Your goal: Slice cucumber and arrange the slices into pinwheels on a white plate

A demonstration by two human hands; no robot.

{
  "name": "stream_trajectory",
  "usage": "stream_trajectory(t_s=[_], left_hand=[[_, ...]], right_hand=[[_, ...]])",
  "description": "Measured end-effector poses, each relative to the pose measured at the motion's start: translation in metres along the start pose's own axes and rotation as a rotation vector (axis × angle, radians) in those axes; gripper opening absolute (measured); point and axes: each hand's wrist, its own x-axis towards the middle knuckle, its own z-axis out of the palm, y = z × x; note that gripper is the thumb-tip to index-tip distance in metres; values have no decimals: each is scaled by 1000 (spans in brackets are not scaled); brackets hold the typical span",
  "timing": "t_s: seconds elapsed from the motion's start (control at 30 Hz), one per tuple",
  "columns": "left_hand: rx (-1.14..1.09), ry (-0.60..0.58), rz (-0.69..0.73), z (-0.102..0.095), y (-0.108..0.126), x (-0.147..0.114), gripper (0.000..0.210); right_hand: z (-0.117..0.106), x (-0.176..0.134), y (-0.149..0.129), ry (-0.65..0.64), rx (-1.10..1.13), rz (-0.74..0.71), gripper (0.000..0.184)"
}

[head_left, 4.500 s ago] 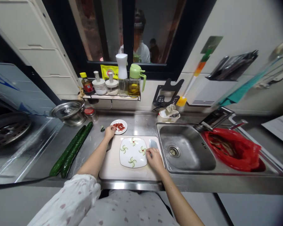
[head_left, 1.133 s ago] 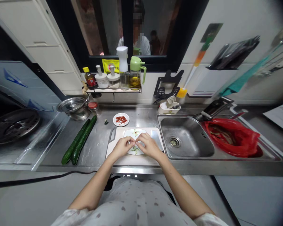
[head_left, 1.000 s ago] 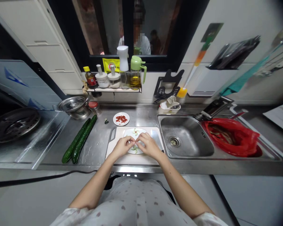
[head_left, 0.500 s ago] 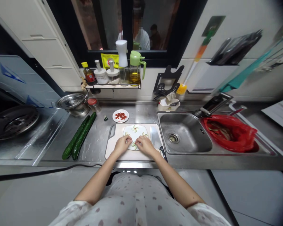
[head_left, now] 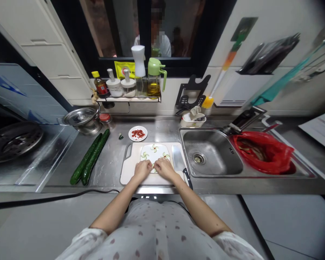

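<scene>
A white squarish plate (head_left: 154, 156) lies on a cutting board (head_left: 128, 171), with thin cucumber slices (head_left: 154, 148) set in small pinwheels near its sides. Over the plate's near edge, my left hand (head_left: 143, 169) is closed in a pinch beside the nearest pinwheel. My right hand (head_left: 164, 168) pinches just opposite, its fingertips almost meeting the left ones. Whatever sits between the fingers is too small to make out. A knife (head_left: 178, 157) with a black handle rests along the board's right side. Behind the board is a small white dish (head_left: 130, 136) of red bits.
Two whole cucumbers (head_left: 95, 153) lie to the left, near a lidded steel pot (head_left: 83, 121) and a red-topped jar (head_left: 106, 121). A sink (head_left: 212, 153) and red plastic bag (head_left: 276, 155) are at right. A shelf (head_left: 130, 100) holds seasoning bottles.
My two hands have drawn together over the nearest pinwheel, the left moving right and slightly down. The left pinwheel on the plate shows more fully now.
</scene>
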Motion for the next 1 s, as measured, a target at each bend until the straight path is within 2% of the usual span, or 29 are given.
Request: stream_trajectory(t_s=[0.2,0.53,0.7,1.0], left_hand=[[22,-26,-8,0,-1,1,10],[-8,-80,-8,-4,3,6,15],[9,-71,-34,-3,6,8,9],[-1,-85,-6,-7,11,7,14]], right_hand=[[0,1,-2,-48,-15,14,18],[-3,5,-2,-56,-7,20,16],[-4,6,-1,-75,22,36,16],[-6,2,5,-49,-6,44,17]])
